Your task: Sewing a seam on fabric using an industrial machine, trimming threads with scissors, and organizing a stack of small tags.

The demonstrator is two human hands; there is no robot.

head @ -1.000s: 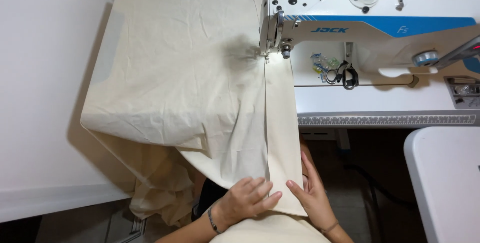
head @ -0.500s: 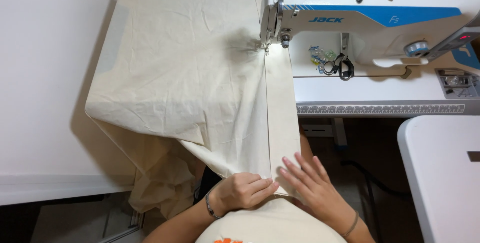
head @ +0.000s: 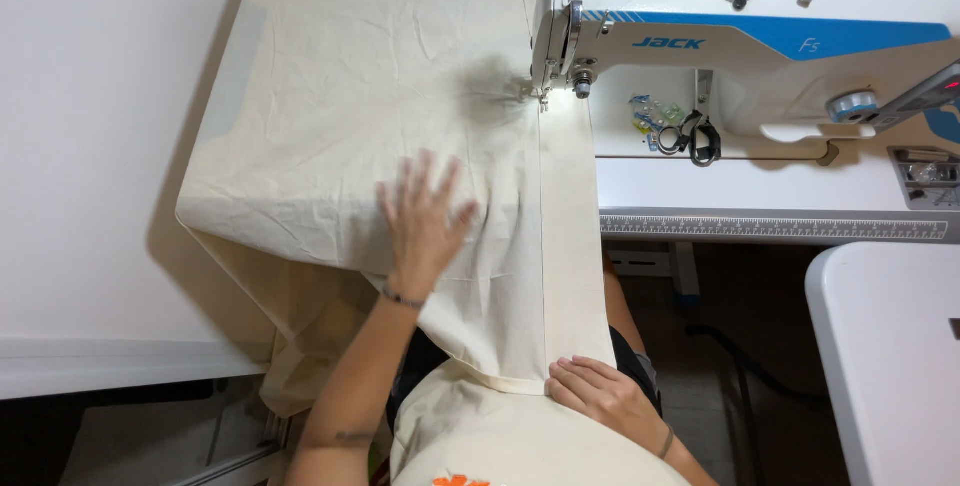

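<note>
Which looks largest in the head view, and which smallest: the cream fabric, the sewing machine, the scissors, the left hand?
1. Cream fabric, covering most of the table.
2. Sewing machine.
3. Left hand, spread flat on the fabric; it is nearer the camera, so its true size against the scissors stays unsure.
4. Scissors, beneath the machine's arm.

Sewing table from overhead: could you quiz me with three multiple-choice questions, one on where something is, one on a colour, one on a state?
1. Where does the left hand lie?
A. flat on the cream fabric
B. on the scissors
C. on the handwheel

2. What colour is the stripe on the sewing machine?
A. red
B. blue
C. green

3. How does the fabric's near end sit?
A. rolled up
B. flat on the table
C. hanging off the table edge, right hand at its hem

Answers:
1 A, fingers spread on the cloth.
2 B, a blue band on the white body.
3 C, it drapes towards the person's lap.
</note>
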